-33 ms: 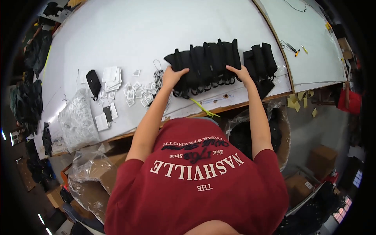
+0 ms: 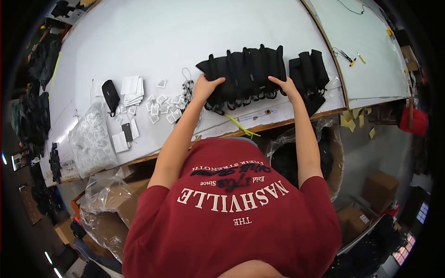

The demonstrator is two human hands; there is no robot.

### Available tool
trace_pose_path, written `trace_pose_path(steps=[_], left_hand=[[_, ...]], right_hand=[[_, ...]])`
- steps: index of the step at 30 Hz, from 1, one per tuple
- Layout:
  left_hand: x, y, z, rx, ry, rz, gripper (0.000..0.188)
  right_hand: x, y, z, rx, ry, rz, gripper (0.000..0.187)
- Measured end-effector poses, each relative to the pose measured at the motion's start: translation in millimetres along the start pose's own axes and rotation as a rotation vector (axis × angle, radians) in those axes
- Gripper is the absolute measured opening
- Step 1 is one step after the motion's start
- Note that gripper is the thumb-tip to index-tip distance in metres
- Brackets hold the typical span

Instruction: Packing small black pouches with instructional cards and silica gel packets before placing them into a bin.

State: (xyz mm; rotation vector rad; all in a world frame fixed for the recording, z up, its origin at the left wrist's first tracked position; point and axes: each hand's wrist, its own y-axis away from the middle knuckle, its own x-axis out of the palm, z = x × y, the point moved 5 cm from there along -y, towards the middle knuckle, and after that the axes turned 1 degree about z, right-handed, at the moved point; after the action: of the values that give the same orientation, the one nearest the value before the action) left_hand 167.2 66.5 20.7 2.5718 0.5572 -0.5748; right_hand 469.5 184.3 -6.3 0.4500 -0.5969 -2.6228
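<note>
A row of several black fabric pouches [image 2: 245,74] stands packed side by side near the front edge of the table, their straps hanging toward me. My left hand [image 2: 206,88] grips the left end of the row, thumb pointing inward across the fabric. At the right end, my right hand [image 2: 283,86] presses in from the other side, its thumb lying on top. Most of the fingers on both hands are hidden behind the pouches. Just beyond my right hand is a smaller group of black pouches [image 2: 308,72].
Left of the row lie black cords [image 2: 187,90], scattered small white packets [image 2: 162,109], stacked white cards [image 2: 133,88] and a single black pouch [image 2: 111,97]. A clear plastic bag of packets [image 2: 92,143] sits farther left. Plastic-lined boxes [image 2: 336,162] stand below the table edge.
The row of pouches has shifted very slightly to the right between my hands. Both hands keep nearly the same place and grip.
</note>
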Motion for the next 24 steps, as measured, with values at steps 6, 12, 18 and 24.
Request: trace_pose_path(steps=[6, 12, 18, 24], left_hand=[[10.9, -26.2, -0.9, -0.004, 0.181, 0.137, 0.068], [-78.9, -4.2, -39.4, 0.172, 0.199, 0.026, 0.067], [-255.0, 85.6, -29.2, 0.347, 0.091, -0.421, 0.074], [-420.3, 287.0, 48.3, 0.333, 0.045, -0.824, 0.068]], right_hand=[[18.2, 10.4, -6.8, 0.001, -0.39, -0.046, 0.062], [44.5, 38.0, 89.5, -0.236, -0.26, -0.107, 0.054], [147.9, 38.1, 176.9, -0.451, -0.098, 0.126, 0.049], [350.6, 130.3, 251.5, -0.617, -0.084, 0.288, 0.063]])
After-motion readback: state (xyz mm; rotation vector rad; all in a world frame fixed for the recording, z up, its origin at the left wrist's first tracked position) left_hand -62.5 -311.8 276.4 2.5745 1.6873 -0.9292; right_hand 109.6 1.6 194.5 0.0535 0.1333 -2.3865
